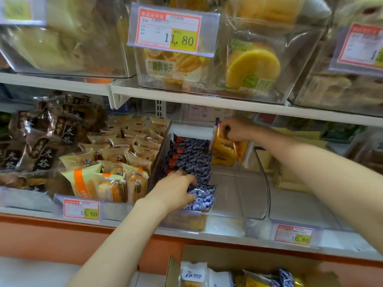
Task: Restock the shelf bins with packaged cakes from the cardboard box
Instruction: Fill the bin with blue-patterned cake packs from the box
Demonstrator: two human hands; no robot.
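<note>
Head cam: left hand is clamped on a blueberry-print cake pack at the front of the clear shelf bin. Right hand pinches an orange cake pack at the bin's back. Cardboard box sits below.

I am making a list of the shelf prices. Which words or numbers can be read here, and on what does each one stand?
"11.80": price tag on the upper clear bin.
"15.60": price tag below the orange-striped cakes.
"10.80", somewhat blurred: price tag at lower right.
"太谷": dark brown packs at left.
Small print on all tags and the tag at upper right: too blurred to read.
</note>
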